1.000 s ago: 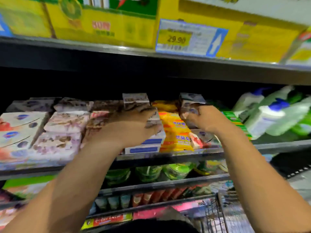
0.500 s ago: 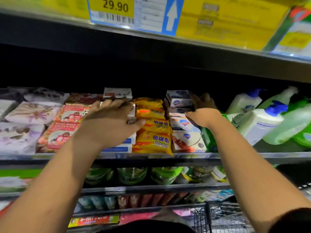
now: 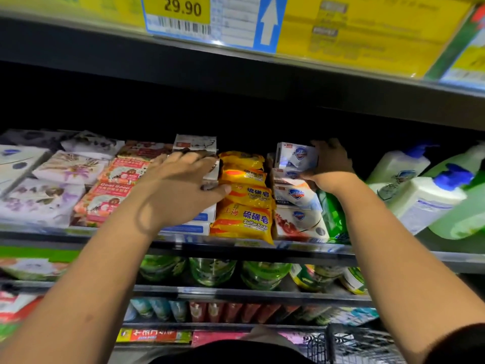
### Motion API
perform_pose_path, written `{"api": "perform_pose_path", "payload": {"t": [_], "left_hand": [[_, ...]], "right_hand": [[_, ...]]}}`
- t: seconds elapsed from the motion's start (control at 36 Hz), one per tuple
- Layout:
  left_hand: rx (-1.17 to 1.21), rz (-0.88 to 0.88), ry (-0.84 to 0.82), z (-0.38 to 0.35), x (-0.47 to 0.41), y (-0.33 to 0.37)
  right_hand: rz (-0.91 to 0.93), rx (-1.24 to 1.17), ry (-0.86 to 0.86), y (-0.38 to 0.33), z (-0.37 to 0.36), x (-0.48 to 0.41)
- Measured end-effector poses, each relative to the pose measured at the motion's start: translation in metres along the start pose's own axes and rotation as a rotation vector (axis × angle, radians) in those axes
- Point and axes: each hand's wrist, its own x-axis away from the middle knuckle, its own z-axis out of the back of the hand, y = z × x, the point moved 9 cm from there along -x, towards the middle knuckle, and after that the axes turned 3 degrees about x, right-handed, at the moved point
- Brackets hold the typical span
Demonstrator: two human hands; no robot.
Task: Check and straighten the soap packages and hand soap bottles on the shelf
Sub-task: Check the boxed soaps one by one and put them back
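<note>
While your left hand (image 3: 181, 190) lays straight fingers (image 3: 189, 155) on centre-frame packages (image 3: 189, 228), your right hand (image 3: 330, 169) still grips the white soap box (image 3: 296, 156).

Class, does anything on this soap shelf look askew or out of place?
Yes: the pump bottles at the right end lie tilted, not upright, and the white soap box gripped by the right hand sits crooked.

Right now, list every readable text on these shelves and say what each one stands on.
"29.90": yellow price tag on the upper shelf edge.
"SulfurSoap", "硫磺皂": front yellow soap pack.
"Goat Soap": red soap pack.
Too blurred to read: white soap box, pump bottle label.
</note>
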Motion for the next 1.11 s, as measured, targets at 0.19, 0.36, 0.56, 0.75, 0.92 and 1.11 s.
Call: {"api": "perform_pose_path", "payload": {"t": [0.19,0.36,0.56,0.75,0.92,1.11], "left_hand": [[-0.021,-0.011,-0.009,0.002,-0.001,0.002],[-0.028,-0.023,-0.001,-0.004,-0.003,-0.003],[0.288,-0.273,0.241,0.027,0.004,0.002],[0.369,-0.674,0.168,0.025,0.045,0.047],[0.702,-0.529,0.090,0.027,0.044,0.057],[1.026,-0.271,-0.043,0.018,0.041,0.062]], "right_hand": [[0.198,-0.056,0.033,-0.031,0.032,0.030],[0.138,-0.495,0.086,-0.031,0.045,0.067],[0.023,-1.151,-0.119,-0.059,0.042,0.141],[0.018,-1.170,-0.151,-0.084,0.055,0.185],[-0.166,-1.328,-0.169,-0.067,0.039,0.203],[-0.132,-1.394,-0.254,-0.058,0.036,0.229]]}}
